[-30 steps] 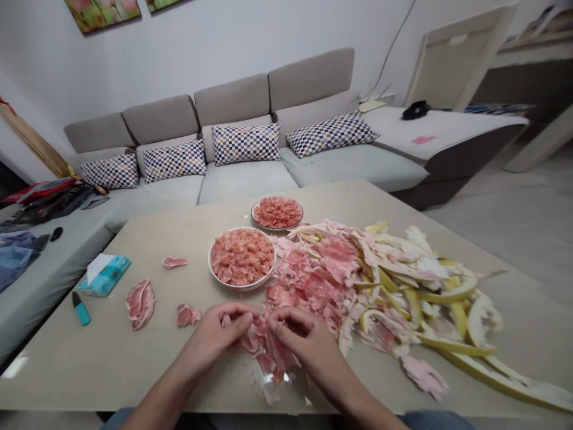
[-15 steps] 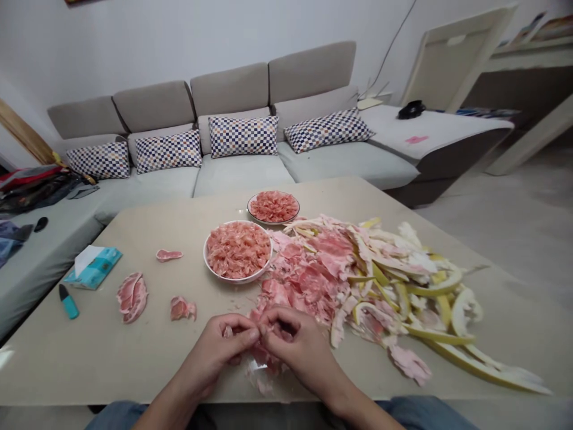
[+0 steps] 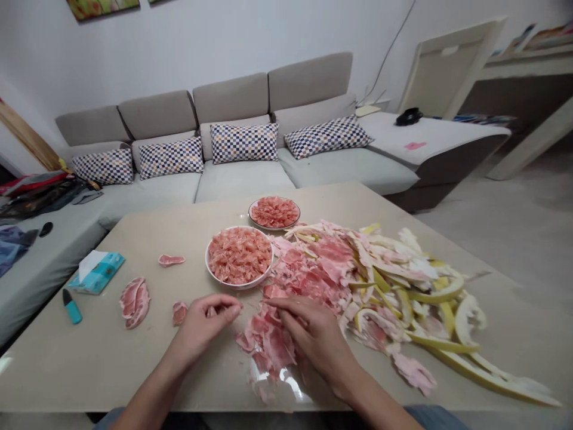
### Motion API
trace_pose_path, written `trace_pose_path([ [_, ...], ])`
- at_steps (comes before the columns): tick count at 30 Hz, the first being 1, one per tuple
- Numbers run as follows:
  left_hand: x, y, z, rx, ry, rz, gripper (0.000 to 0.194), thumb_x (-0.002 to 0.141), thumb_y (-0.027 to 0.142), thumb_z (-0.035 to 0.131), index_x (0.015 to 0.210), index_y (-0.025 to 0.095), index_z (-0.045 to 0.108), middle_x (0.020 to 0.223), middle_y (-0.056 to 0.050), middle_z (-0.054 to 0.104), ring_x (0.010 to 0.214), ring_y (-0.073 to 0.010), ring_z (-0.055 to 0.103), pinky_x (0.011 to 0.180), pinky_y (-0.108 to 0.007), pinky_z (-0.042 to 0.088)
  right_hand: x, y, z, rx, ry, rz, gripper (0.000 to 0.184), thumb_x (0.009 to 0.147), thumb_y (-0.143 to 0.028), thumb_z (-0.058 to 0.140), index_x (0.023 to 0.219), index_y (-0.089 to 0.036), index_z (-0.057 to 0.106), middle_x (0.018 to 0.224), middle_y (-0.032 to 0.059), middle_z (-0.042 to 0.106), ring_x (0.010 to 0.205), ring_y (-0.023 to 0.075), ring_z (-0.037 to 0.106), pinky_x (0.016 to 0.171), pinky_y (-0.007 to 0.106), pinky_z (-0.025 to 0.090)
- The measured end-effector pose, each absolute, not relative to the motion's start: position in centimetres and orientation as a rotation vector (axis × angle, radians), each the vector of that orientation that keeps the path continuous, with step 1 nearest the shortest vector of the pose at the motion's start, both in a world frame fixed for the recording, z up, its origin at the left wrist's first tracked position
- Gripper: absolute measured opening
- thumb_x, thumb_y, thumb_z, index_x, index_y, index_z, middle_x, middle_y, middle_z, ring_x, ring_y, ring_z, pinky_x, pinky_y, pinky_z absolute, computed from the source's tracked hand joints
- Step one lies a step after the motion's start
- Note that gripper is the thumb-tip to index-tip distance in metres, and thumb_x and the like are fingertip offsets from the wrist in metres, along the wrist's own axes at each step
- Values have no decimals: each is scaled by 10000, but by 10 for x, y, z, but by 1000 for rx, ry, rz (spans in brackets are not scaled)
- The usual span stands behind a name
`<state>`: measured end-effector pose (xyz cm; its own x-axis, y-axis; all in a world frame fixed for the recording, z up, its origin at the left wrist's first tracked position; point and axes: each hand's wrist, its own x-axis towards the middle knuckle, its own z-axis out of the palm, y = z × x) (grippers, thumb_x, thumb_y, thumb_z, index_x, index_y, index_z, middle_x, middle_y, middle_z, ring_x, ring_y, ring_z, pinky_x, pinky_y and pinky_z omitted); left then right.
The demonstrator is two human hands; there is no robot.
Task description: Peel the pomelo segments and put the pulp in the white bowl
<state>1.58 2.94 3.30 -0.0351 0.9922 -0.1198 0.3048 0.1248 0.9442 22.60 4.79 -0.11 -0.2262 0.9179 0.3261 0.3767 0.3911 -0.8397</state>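
My left hand (image 3: 203, 322) is held above the table with its fingers curled and pinched together; a small pale pink bit of pomelo flesh shows inside the curl. My right hand (image 3: 316, 328) hangs over a heap of pink pomelo membranes (image 3: 268, 343), thumb and fingers closed on what looks like a thin piece of membrane at their tips. Just beyond the hands stands a white bowl (image 3: 208, 269) piled with peeled pomelo flesh (image 3: 239, 254). Partly behind my left hand lies a small pomelo chunk (image 3: 179, 312).
A second plate (image 3: 299, 216) of flesh sits behind the bowl. Yellow-green pomelo peels (image 3: 430, 298) spread over the right side. At left lie a pomelo segment (image 3: 135, 303), a smaller piece (image 3: 171, 260), a tissue pack (image 3: 97, 273) and a teal-handled knife (image 3: 72, 309). A sofa (image 3: 246, 179) stands behind.
My hands, which met at the fingertips, have drawn apart: the left to the left, the right to the right and slightly up. The membranes below show more. The camera view has tipped up slightly.
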Motion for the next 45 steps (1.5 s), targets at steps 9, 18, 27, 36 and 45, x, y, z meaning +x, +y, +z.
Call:
trace_pose_path([
  [9,4,133,58,1697,1724,1206,221,734,271,650,910,200,764,904,-65,755,744,-197,618,696,-275,448,225,48,-16,-1115,-2032,503,316,846,-99,376,901,-171,678,943,104,682,904,223,629,807,360,496],
  [18,1,177,71,1762,1784,1045,129,796,284,655,841,176,711,930,-56,714,901,-215,629,829,-359,478,226,48,-14,-1236,-2113,398,293,875,-139,431,966,-194,704,1033,110,660,929,235,623,788,345,487],
  [27,14,166,77,1373,1497,1133,258,735,406,688,723,153,639,581,33,552,533,-107,503,504,-218,384,228,46,-12,-1294,-2217,452,321,821,-85,480,1007,-230,697,993,70,695,911,227,628,797,336,477],
  [36,39,59,55,632,854,1070,238,873,277,517,960,103,655,688,-20,566,642,-119,558,688,-266,488,225,46,-15,-1129,-2070,376,310,882,-131,436,1050,-193,689,1112,123,644,1021,262,576,877,425,464],
  [45,43,1,8,426,689,1162,303,824,83,621,1122,134,624,909,-65,655,872,-149,624,907,-320,455,216,30,2,-966,-1821,999,181,878,-248,568,1018,-234,682,1014,45,703,959,195,630,859,318,483],
])
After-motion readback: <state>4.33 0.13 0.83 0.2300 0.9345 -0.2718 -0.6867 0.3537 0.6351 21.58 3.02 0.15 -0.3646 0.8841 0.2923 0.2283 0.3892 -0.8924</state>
